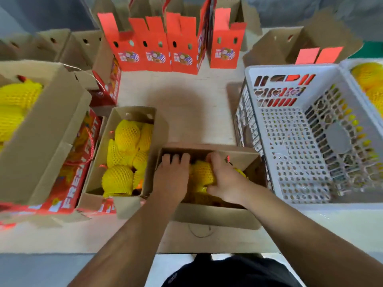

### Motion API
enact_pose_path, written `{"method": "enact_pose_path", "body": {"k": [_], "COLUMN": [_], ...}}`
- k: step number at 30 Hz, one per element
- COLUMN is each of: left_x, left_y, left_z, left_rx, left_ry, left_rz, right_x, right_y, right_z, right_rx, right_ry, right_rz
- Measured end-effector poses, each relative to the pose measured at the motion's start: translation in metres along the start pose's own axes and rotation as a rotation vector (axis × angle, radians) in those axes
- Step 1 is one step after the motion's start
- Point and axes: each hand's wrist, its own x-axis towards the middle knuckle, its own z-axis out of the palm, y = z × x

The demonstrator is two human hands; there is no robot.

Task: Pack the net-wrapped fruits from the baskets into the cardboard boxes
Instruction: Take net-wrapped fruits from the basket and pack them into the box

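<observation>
An open cardboard box point(238, 160) sits in front of me with both hands inside it. My right hand point(224, 179) grips a yellow net-wrapped fruit point(202, 172) in the box, thumb low and fingers over its top. My left hand point(173, 175) reaches into the box's left part; what lies under its fingers is hidden. To the left, a second box point(97, 160) holds several yellow net-wrapped fruits point(126, 135). A white plastic basket point(290, 129) on the right shows its bare bottom.
A large box point(47, 129) at far left holds more yellow fruits. Red gift boxes point(157, 48) stand open at the table's back, with brown cartons behind. Another white basket point(371, 83) with yellow fruits is at the right edge. Bare tabletop point(186, 112) lies in the middle.
</observation>
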Motion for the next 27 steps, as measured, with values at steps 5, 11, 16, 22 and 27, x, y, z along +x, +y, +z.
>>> {"method": "enact_pose_path", "body": {"k": [5,11,16,22,27], "left_x": [0.006,0.001,0.001,0.023,0.075], "left_y": [0.004,0.015,0.061,0.155,0.279], "left_z": [0.022,0.001,-0.026,-0.068,-0.117], "left_rx": [0.126,-0.203,-0.64,-0.923,-1.037], "left_ry": [0.006,0.144,0.106,0.171,0.207], "left_rz": [-0.048,-0.038,0.079,0.21,0.423], "right_x": [0.03,0.016,-0.029,-0.075,-0.114], "right_y": [0.011,0.014,0.02,0.029,0.099], "right_z": [0.025,0.012,-0.02,-0.088,-0.194], "right_rx": [-0.543,-0.315,-0.067,0.378,0.398], "right_ry": [-0.054,0.004,0.195,0.551,0.757], "right_rz": [0.154,0.155,0.039,-0.095,-0.042]}}
